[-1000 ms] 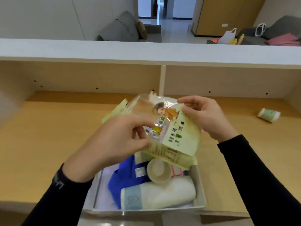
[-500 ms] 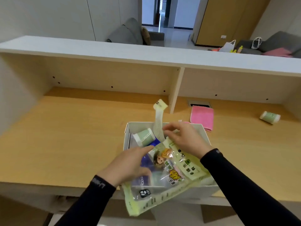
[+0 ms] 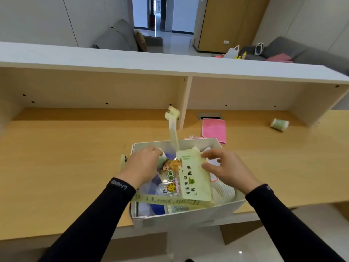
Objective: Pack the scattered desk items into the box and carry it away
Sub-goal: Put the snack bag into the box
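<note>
A white open box [image 3: 188, 217] stands at the desk's front edge, partly overhanging it. Across its top lies a pale green plastic bag [image 3: 190, 181] with a cartoon print, and the bag's long strap [image 3: 173, 129] sticks up behind. My left hand [image 3: 142, 166] grips the bag's left part from above. At the bag's right edge my right hand [image 3: 227, 169] pinches it between thumb and fingers. Under the bag I see a blue cloth [image 3: 157, 208] and a white rolled towel [image 3: 223, 193] inside the box.
A pink cloth [image 3: 214, 129] lies on the wooden desk [image 3: 66, 157] just behind the box. A small pale green roll [image 3: 280, 124] lies far right near the shelf wall. A white shelf divider [image 3: 184, 103] rises behind the strap.
The bag has come down from in front of me onto the box and now lies flatter over it. Both hands came down with it, and my view has risen.
</note>
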